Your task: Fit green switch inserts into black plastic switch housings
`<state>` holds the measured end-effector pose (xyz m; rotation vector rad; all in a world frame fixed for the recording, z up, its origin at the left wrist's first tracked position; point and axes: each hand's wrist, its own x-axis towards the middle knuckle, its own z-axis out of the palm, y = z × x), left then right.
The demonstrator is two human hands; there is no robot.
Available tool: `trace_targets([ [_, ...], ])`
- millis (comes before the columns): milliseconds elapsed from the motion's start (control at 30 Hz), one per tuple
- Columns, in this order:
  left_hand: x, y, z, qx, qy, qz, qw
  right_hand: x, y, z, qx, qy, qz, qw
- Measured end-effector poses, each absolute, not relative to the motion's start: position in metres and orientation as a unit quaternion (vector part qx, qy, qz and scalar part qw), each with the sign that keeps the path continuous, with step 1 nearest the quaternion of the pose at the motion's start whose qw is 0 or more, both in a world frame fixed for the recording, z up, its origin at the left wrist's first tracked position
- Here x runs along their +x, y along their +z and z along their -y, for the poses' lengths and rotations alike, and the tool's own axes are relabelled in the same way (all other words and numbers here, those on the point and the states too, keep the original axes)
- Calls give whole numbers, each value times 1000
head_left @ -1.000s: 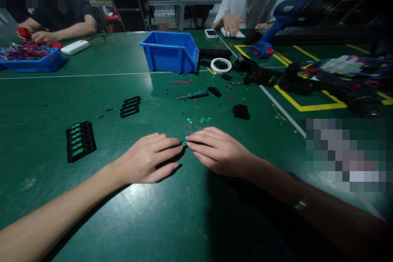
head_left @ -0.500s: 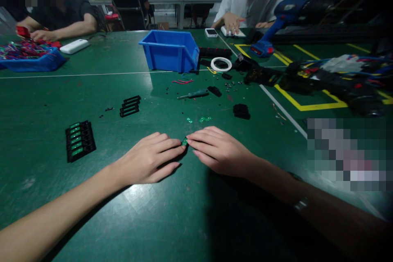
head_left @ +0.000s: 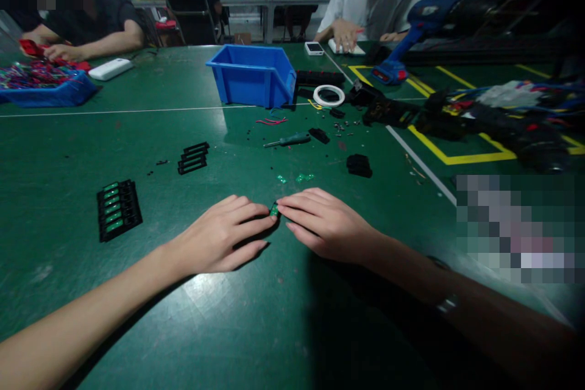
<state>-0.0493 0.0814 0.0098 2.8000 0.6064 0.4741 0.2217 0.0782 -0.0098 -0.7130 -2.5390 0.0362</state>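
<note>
Between the fingertips of both hands is a small green circuit board with a dark edge, partly covered by the fingers. My left hand grips its left side with the fingers bent and the thumb lying lower on the table. From the right, the fingertips of my right hand close on the same piece. Just beyond them lie loose green boards. Left of my left hand, a row of black housings holds several green boards. Thin black rectangular frames lie farther back.
A screwdriver and a pile of black parts lie ahead. Behind them stand a blue bin and a white tape ring. At right are a cordless drill and a wired black assembly. Co-workers sit across the table.
My hands and the small board stay almost in place. At far left, a co-worker's hand with a red item has shifted slightly left.
</note>
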Motion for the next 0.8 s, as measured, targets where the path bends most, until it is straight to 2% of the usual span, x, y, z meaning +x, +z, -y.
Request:
trace_targets([
  [600, -50, 6, -82, 953, 178, -220, 108, 209, -6, -67, -322, -36, 928, 185],
  [800, -51, 5, -80, 951, 198, -230, 65, 209, -4, -67, -321, -51, 927, 186],
])
